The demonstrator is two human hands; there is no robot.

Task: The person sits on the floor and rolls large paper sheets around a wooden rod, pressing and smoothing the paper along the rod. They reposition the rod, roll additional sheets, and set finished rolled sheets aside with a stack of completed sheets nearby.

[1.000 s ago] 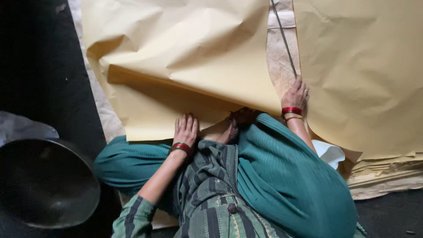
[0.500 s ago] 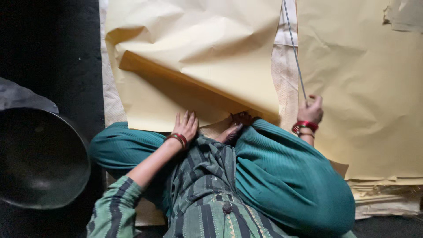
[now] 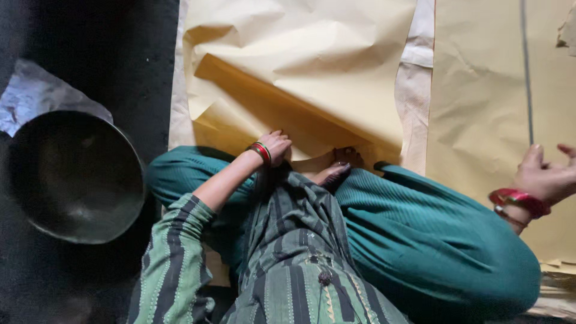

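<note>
I sit cross-legged in teal trousers on the floor, facing a large cream paper sheet (image 3: 312, 66) that is creased and folded over. My left hand (image 3: 276, 146), with a red bangle at the wrist, rests on the sheet's near edge with its fingers bent down, next to my bare foot (image 3: 339, 165). My right hand (image 3: 549, 177), also bangled, hovers at the far right over a second tan sheet (image 3: 480, 108) with its fingers apart. One fingertip is close to the lower end of a thin metal rod (image 3: 527, 72) lying on that sheet.
A large dark metal bowl (image 3: 72, 174) stands on the black floor to my left, with a crumpled grey sheet (image 3: 36, 96) behind it. A pale strip (image 3: 417, 78) runs between the two sheets. A stack of paper edges (image 3: 558, 282) shows at the lower right.
My right hand has moved to the right and down, off the paper beside my knee, to the rod's lower end. My left hand has stayed on the sheet's near edge.
</note>
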